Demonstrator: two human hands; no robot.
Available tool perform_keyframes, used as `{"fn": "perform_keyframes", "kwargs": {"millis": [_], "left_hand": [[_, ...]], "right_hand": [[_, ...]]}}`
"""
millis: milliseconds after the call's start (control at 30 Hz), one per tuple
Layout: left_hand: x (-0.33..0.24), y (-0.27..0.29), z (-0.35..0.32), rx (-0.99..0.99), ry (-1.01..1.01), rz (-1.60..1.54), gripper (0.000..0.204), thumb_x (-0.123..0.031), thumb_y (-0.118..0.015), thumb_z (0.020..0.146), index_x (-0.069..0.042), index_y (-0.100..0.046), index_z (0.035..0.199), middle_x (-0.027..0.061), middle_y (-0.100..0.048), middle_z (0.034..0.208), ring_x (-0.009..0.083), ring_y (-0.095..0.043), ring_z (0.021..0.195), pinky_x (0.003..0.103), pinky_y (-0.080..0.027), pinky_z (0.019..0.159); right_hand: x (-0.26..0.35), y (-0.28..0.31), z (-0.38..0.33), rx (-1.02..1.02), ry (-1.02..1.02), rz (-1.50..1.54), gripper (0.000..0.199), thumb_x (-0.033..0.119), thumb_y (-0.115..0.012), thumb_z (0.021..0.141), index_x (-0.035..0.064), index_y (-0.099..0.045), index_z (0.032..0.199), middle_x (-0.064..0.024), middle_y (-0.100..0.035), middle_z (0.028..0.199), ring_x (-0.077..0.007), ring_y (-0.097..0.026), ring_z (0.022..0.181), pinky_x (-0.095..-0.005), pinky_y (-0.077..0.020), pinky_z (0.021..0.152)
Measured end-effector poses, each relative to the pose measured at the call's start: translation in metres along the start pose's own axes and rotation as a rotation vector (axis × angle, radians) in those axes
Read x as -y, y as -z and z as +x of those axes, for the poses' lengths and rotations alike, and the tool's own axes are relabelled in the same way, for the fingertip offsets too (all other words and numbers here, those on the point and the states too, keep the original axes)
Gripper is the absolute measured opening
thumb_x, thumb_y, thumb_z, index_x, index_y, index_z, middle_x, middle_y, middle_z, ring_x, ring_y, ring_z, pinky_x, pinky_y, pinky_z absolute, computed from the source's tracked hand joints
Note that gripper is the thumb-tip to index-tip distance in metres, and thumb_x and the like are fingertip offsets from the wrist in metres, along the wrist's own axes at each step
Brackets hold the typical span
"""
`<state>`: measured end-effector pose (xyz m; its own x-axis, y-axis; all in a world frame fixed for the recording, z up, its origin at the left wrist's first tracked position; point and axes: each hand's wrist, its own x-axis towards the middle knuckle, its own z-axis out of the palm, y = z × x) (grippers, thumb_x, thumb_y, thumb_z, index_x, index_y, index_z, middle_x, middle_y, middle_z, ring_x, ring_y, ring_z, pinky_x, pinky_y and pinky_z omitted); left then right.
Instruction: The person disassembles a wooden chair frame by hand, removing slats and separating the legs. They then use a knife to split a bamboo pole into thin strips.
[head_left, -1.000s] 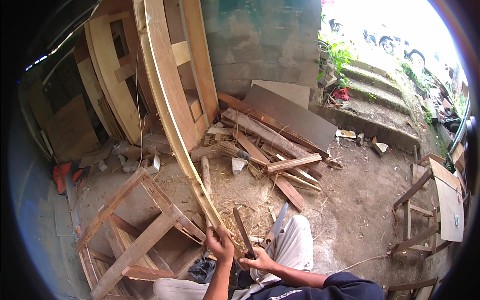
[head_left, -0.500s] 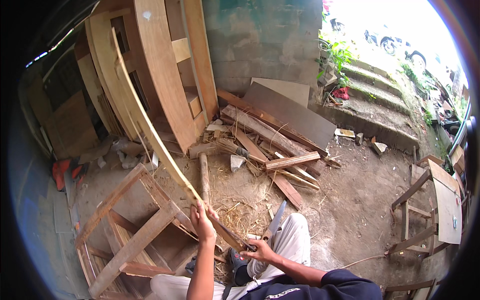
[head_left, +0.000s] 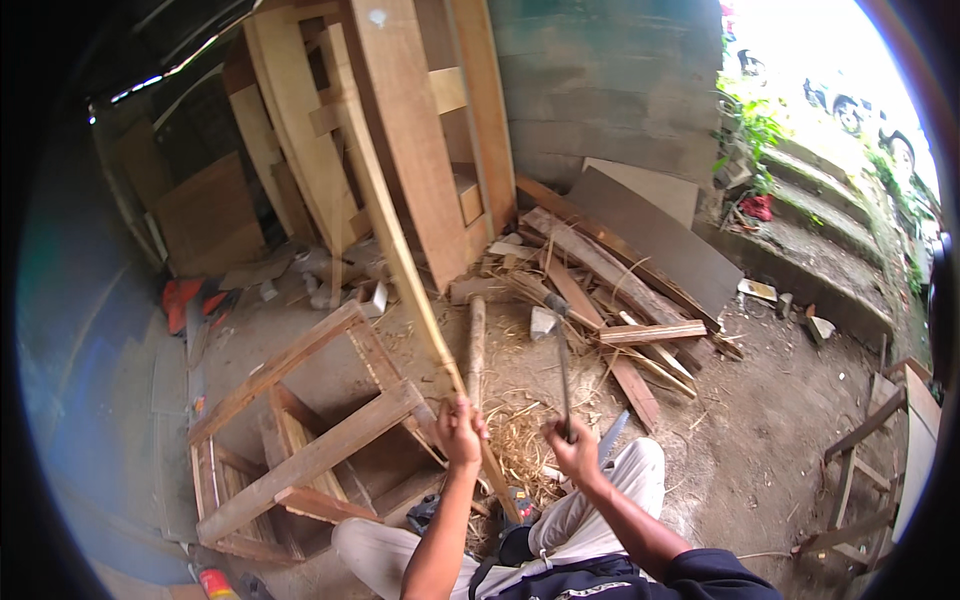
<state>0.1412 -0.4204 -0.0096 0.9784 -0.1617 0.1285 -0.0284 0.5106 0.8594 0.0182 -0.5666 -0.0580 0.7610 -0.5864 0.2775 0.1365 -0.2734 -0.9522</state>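
Observation:
My left hand (head_left: 460,432) is closed around a long thin wooden strip (head_left: 395,240). The strip slants up from the ground by my knees toward the boards leaning at the back. My right hand (head_left: 577,452) grips the lower end of a thin dark tool (head_left: 560,360) that points upward, its small head near the scrap planks. Whether it is a blade or a hammer I cannot tell. Both hands are in front of my light trousers (head_left: 600,505), above a heap of pale wood shavings (head_left: 520,430).
A rough wooden frame (head_left: 300,440) lies on the dirt to my left. Wide boards (head_left: 410,150) lean on the grey block wall (head_left: 610,90). Scrap planks (head_left: 620,300) are piled ahead. A small wooden stand (head_left: 880,450) is at right, and a red object (head_left: 185,300) at left.
My right hand has lifted the dark tool from low by my knee to upright. My left hand rose and shifted right, swinging the strip's top left, then back toward the leaning boards.

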Motion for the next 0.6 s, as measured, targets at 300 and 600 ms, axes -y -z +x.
{"fn": "perform_keyframes", "kwargs": {"millis": [300,600], "left_hand": [[-0.012,-0.021,-0.003,0.159,-0.029,0.129,0.025,-0.030,-0.056,0.101,-0.009,-0.051,0.087,-0.0011,-0.048,0.058,0.0078,-0.045,0.044,0.022,-0.035,0.040],[-0.007,-0.009,0.002,0.159,-0.138,0.240,0.054,-0.053,-0.040,0.101,-0.003,-0.056,0.114,0.0083,-0.061,0.092,0.0161,-0.059,0.088,0.032,-0.047,0.080]], "right_hand": [[0.119,-0.027,0.112,0.059,0.248,0.132,0.032,0.024,-0.075,0.087,0.0007,-0.069,0.107,-0.0012,-0.067,0.074,-0.0027,-0.051,0.052,-0.0204,-0.0389,0.044],[0.126,-0.048,0.118,0.236,0.314,0.086,0.022,0.017,-0.077,0.084,0.0023,-0.069,0.097,0.0009,-0.064,0.074,-0.0065,-0.055,0.061,-0.0241,-0.0441,0.054]]}}
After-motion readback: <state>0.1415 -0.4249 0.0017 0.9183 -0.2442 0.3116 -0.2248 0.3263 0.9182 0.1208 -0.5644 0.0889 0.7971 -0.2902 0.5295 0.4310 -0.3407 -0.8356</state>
